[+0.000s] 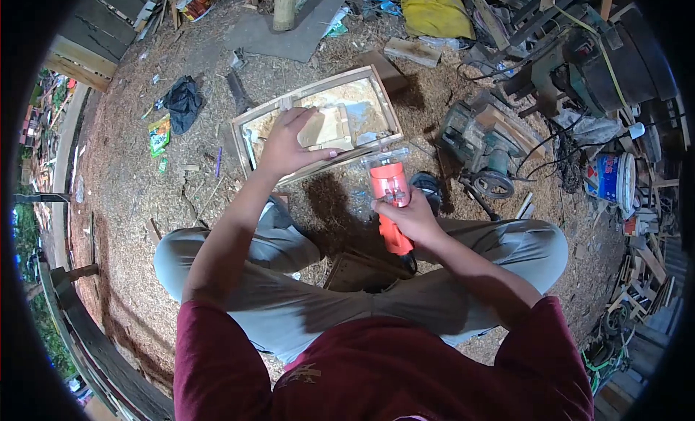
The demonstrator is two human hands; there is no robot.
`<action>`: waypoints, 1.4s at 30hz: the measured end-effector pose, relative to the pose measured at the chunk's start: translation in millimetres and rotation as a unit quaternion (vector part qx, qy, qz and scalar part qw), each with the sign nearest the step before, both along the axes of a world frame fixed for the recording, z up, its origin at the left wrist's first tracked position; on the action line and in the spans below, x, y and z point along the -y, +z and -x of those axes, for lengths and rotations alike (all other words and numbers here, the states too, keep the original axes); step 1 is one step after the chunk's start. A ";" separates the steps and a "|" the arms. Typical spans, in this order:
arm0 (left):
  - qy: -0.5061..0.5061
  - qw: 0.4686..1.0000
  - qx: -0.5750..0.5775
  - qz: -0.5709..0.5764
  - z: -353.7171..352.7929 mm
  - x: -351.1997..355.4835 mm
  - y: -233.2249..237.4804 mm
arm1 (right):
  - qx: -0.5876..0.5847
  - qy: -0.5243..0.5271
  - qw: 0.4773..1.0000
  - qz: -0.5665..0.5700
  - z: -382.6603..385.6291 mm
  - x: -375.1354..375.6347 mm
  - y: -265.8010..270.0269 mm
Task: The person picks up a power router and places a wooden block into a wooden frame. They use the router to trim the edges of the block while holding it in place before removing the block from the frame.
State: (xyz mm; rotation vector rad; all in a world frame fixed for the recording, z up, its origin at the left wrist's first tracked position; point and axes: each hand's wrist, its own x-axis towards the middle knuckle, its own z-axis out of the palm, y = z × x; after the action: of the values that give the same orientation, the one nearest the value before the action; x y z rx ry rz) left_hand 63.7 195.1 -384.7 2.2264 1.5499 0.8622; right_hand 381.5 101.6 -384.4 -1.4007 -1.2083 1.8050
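Observation:
My right hand (411, 217) is wrapped round an orange trim router (391, 186). The router's clear plastic base (385, 157) points away from me, beside the near right part of a shallow wooden tray (387, 102). My left hand (288, 147) reaches over the tray and spans a pale wooden board (334, 128), thumb towards its near edge and fingers towards its far side. Part of the board is hidden under the palm. Sawdust lies in the tray around the board.
Wood shavings cover the ground. At the right are a green machine (481, 142) with a wheel, a white and blue bucket (612, 178) and cables. A wooden post (284, 8), a yellow sack (436, 12) and offcuts (413, 52) lie beyond the tray; a black bag (182, 95) is at left.

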 end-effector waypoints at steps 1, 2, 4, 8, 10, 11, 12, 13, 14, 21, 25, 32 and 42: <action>0.012 1.000 -0.009 -0.012 -2.6 2.8 -6.2 | 0.001 -0.001 1.000 -0.010 2.0 1.1 -0.5; 0.026 0.999 -0.023 -0.018 -7.0 5.6 -10.9 | 0.002 -0.001 1.000 -0.020 3.2 2.4 -1.1; 0.056 0.997 -0.051 -0.029 -15.9 11.3 -15.7 | 0.034 0.017 0.999 -0.027 3.0 2.6 -2.1; 0.058 0.995 -0.077 -0.010 -25.1 22.4 -28.0 | 0.040 0.034 0.999 -0.014 2.3 3.4 -10.8; 0.090 0.991 -0.094 0.009 -30.1 28.4 -38.2 | 0.040 0.040 0.998 -0.003 3.6 3.5 -10.6; 0.106 0.989 -0.103 0.019 -31.8 30.8 -42.9 | 0.037 0.042 0.998 -0.002 3.9 4.0 -11.5; 0.111 0.987 -0.115 0.023 -32.7 31.8 -44.4 | 0.034 0.043 0.998 0.000 4.6 4.3 -12.1; 0.116 0.985 -0.126 0.028 -33.6 32.0 -45.8 | 0.032 0.045 0.999 0.001 5.1 4.2 -12.4; 0.121 0.983 -0.137 0.032 -34.7 32.2 -47.5 | 0.033 0.046 0.998 0.006 5.2 4.2 -12.7; 0.098 0.986 -0.127 0.039 -31.1 30.0 -46.9 | 0.074 0.071 0.994 0.028 10.0 -3.5 -15.8; 0.100 0.984 -0.129 0.068 -30.7 30.3 -46.4 | 0.102 0.076 0.992 0.000 13.9 -8.6 -19.8; 0.099 0.975 -0.185 0.075 -34.6 32.9 -43.7 | 0.130 0.102 0.986 -0.029 15.5 -11.9 -20.6; 0.091 0.966 -0.223 0.099 -35.5 31.5 -38.5 | 0.209 0.112 0.966 -0.101 16.1 -9.8 -17.6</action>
State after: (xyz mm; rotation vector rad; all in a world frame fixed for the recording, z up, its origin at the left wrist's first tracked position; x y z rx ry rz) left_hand 99.2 163.6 -423.1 2.2557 1.9627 0.2320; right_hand 365.4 111.4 -402.0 -1.6266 -1.7767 1.5083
